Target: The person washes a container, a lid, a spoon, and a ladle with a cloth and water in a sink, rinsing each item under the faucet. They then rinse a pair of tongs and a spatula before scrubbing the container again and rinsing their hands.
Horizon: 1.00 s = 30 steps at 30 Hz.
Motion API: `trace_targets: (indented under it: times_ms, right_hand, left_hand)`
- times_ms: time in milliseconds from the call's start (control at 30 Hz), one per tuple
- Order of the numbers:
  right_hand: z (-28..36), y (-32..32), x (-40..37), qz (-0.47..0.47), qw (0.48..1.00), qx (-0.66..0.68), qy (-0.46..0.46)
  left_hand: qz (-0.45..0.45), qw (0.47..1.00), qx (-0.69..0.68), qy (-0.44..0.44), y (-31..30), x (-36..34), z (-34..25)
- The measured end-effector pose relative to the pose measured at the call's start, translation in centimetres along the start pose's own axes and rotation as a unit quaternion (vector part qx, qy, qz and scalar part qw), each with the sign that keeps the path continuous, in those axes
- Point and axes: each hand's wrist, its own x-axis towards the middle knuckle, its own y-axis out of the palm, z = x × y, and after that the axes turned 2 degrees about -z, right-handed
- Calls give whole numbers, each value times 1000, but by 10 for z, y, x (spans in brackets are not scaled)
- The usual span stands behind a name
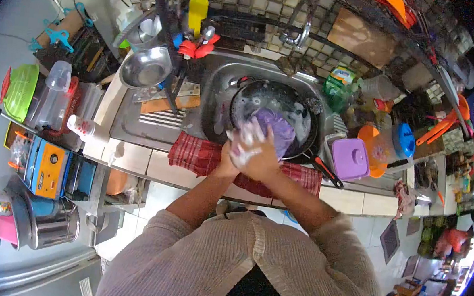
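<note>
My left hand (229,157) and my right hand (263,159) are pressed together over the near side of the sink (217,76). White suds (247,140) cover the fingers, which look closed round something hidden by the foam. Just beyond them, a shiny purple item (277,126), perhaps a bowl, lies in the black frying pan (305,106). Foam and wet streaks show on the pan's inside. Its black and red handle (324,167) points to the near right. Below my wrists, a red checked cloth (190,153) hangs over the counter edge.
A steel bowl (147,68) stands left of the sink, near an orange-edged board (172,105). On the right are a purple lidded container (350,160), a green dish-soap bottle (339,86) and an orange container (373,145). The tap (296,36) rises behind the sink.
</note>
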Motion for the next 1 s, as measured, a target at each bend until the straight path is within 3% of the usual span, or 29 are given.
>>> trace_targets:
  times_ms: [33,67,100,200,233,300,367,400,433,500,533,567,600,633,700,733,800,833,867,900,933,967,1000]
  right_hand:
    - [-14,5,14,1,1000,0,7]
    - [-32,12,34,119,987,9,103]
    - [-44,17,47,234,953,19,192]
    - [-98,46,16,157,959,83,223]
    - [-89,50,9,153,960,84,221]
    - [-55,50,-28,-115,966,75,219]
    - [-16,19,-30,-126,980,130,81]
    - [7,4,-22,-55,996,6,63]
    - [9,7,-12,2,1000,-5,-1]
    - [-4,12,15,-13,999,-38,31]
    - [-12,15,33,-29,995,-72,66]
    - [-21,18,49,-43,988,-105,101]
    - [-36,8,66,28,981,-24,191]
    - [-58,-3,76,101,954,56,277]
    - [-121,24,60,185,880,276,339]
    - [-125,27,50,186,881,276,337]
    - [-122,27,29,72,798,491,342]
    - [-115,23,24,76,798,490,343]
    - [-108,19,18,2,634,644,427]
    - [-102,15,14,-76,431,757,485]
    - [-98,13,10,-105,393,775,484]
    - [-100,14,4,-105,393,774,485]
    - [-105,17,-5,-136,372,783,479]
  left_hand:
    - [18,999,-3,30,14,-1,4]
    - [-53,997,59,23,8,12,1]
    - [-53,996,62,22,4,13,0]
    - [-51,999,17,-5,-11,17,-15]
    - [-48,999,20,-3,-5,14,-19]
    - [-59,996,33,60,19,5,-25]
    - [-85,991,78,63,25,7,-32]
    - [-111,984,124,63,27,5,-33]
    - [-113,984,122,63,43,-2,-23]
    - [-40,979,-104,171,83,-14,1]
    - [59,995,26,77,66,-2,-24]
    - [59,995,29,79,60,2,-26]
    - [9,998,31,55,55,4,-26]
    - [-42,998,33,30,52,3,-27]
    - [-50,997,54,33,54,2,-46]
    - [-46,998,44,17,55,2,-56]
    - [-43,999,31,2,51,7,-67]
    - [-34,998,47,15,44,10,-68]
    - [-26,997,63,26,36,12,-69]
    - [-29,997,62,24,30,15,-71]
    - [-58,987,143,51,28,19,-73]
    - [-85,968,222,77,26,20,-77]
    - [-109,853,498,109,22,16,-89]
